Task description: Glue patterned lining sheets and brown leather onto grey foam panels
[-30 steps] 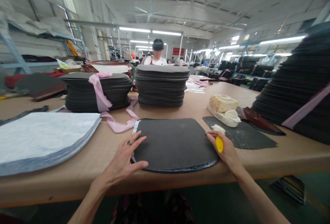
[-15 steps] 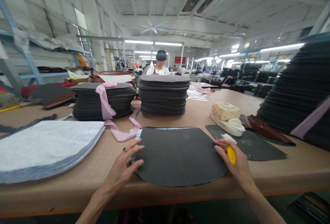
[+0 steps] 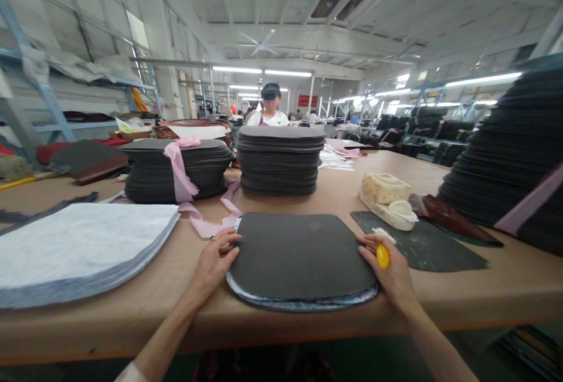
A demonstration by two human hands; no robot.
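In front of me lies a dark grey sheet (image 3: 299, 259) with rounded corners, on top of a white-blue layer that shows along its front edge. My left hand (image 3: 217, 260) grips its left edge between thumb and fingers. At the right edge, my right hand (image 3: 389, 267) touches the sheet with its fingertips while holding a brush (image 3: 383, 256) by its yellow handle. The brush's whitish head points away from me, over a smeared dark board (image 3: 435, 253). Behind that stands a pale, crusted block-like container (image 3: 385, 188) with a white lump at its front.
White-blue sheets (image 3: 88, 247) are piled at left. Stacks of dark sheets stand behind: one tied with pink cloth (image 3: 176, 171), one loose (image 3: 279, 165), and a tall one (image 3: 510, 159) at right. A brown piece (image 3: 444, 220) lies near it. A person (image 3: 269, 109) is across the table.
The dark sheet has shifted back and left, uncovering the white-blue layer along the front. Both hands have moved with it, the right one inward with the brush.
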